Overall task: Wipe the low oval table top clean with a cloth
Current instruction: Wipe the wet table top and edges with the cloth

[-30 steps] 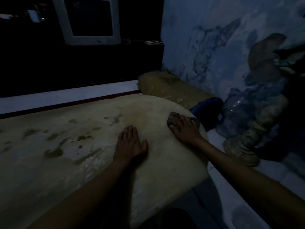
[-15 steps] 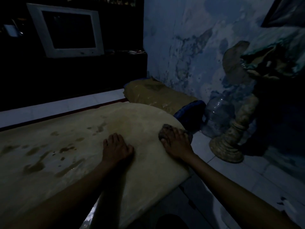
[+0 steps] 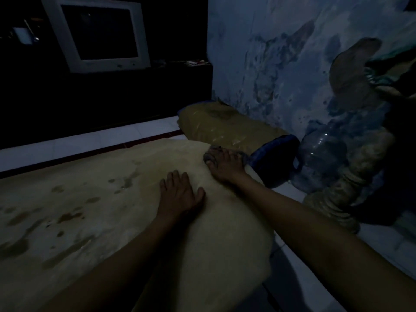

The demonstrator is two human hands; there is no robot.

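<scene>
1. Room: dim interior; pale tiled floor [image 3: 94, 140], mottled blue wall [image 3: 258, 64] at the far right.
2. Monitor [image 3: 99, 34]: white-framed, screen dark, on a dark unit well beyond the left hand's fingers, upper left.
3. Tabletop [image 3: 94, 221]: low, tan, rounded right end; dark wet-looking smears lie left of the left hand's fingers.
4. Left hand [image 3: 177, 194]: palm down on the tabletop, fingers [image 3: 173, 179] straight and slightly spread, holding nothing.
5. Right hand [image 3: 222, 165]: just right of and beyond the left hand, at the tabletop's far right edge; fingers laid flat, pressing on the cloth.
6. Cloth [image 3: 208, 155]: dark, crumpled, under the right hand's fingers, showing past their tips and left side, on the tabletop rim.
7. Cushion [image 3: 220, 127]: tan with blue edging, on the floor just beyond the right hand's fingers.
8. Water jug [image 3: 322, 154]: clear plastic, right of those fingers, against the wall.
9. Turned pedestal [image 3: 351, 188]: pale, carved, farthest right, beside the jug.
</scene>
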